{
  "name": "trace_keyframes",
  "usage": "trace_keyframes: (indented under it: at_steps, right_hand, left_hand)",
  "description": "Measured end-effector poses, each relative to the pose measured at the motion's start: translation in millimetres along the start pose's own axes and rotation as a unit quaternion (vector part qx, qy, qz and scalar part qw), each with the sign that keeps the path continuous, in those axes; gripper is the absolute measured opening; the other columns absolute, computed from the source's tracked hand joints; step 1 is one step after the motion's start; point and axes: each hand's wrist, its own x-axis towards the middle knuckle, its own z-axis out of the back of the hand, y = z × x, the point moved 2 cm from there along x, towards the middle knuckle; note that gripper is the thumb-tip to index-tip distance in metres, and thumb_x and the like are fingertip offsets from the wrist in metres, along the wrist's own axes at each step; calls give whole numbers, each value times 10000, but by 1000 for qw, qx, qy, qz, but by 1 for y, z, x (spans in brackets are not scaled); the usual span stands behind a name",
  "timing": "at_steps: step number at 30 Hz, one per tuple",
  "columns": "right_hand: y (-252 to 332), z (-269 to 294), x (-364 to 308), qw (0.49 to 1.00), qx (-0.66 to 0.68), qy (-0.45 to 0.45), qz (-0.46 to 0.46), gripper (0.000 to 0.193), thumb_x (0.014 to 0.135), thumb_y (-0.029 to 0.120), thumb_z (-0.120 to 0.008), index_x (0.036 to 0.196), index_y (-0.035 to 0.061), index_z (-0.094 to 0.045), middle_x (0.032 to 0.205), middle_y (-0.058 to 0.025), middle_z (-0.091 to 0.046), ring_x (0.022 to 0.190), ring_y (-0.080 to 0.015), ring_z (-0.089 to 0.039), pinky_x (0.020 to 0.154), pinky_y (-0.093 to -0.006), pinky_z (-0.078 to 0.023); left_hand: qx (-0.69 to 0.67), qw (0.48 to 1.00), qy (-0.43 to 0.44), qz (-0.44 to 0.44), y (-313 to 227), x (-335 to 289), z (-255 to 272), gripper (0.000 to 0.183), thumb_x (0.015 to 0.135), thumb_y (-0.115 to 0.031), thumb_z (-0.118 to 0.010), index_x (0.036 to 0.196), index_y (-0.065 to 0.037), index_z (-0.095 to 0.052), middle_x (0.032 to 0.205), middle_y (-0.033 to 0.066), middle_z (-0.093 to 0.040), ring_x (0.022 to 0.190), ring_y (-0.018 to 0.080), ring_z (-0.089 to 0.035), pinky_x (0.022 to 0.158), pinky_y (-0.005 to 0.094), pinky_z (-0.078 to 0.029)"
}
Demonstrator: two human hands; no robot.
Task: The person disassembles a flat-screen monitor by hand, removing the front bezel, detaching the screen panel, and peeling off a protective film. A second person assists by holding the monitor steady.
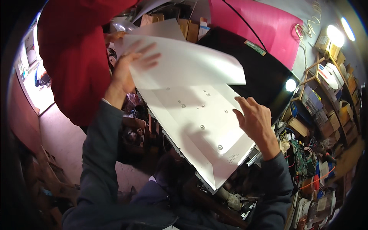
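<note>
A translucent white diffuser sheet is raised over the far part of a white backlight tray, its right end curving. My left hand grips the sheet's left edge; the spread fingers show through it and the thumb lies on the near side. Above the tray's right edge, my right hand is open, its fingers apart and slightly bent, holding nothing. Several small round LED lenses dot the tray floor. The sheet hides the tray's far end.
A person in a red sleeve stands at the left, a hand at the sheet's far corner. Behind the tray lie a black panel and a pink sheet. Crowded shelves and circuit boards line the right.
</note>
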Motion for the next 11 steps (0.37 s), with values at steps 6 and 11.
trace_keyframes:
  at_steps: [6, 11]
  right_hand:
    - [-42, -1, -35, 989, 27, 118, -84, 284, 919, 265, -797, 1126, 76, -752, 938, -145, -766, 873, -350, -747, 752, -466, -585]
    - [-75, -2, -66, 967, 24, 200, -159, 285, 896, 262, -823, 1127, 97, -794, 929, -158, -799, 901, -303, -784, 803, -434, -598]
  left_hand:
    - [-17, 998, -53, -35, -21, 37, 61, 523, 1009, -34, -433, 1528, -86, -472, 1577, 256, -539, 1398, 474, -579, 1186, 549, -500]
    - [-128, 990, -51, -19, -21, 76, 150, 501, 1019, -53, -436, 1518, -75, -466, 1621, 255, -486, 1483, 472, -488, 1242, 603, -425]
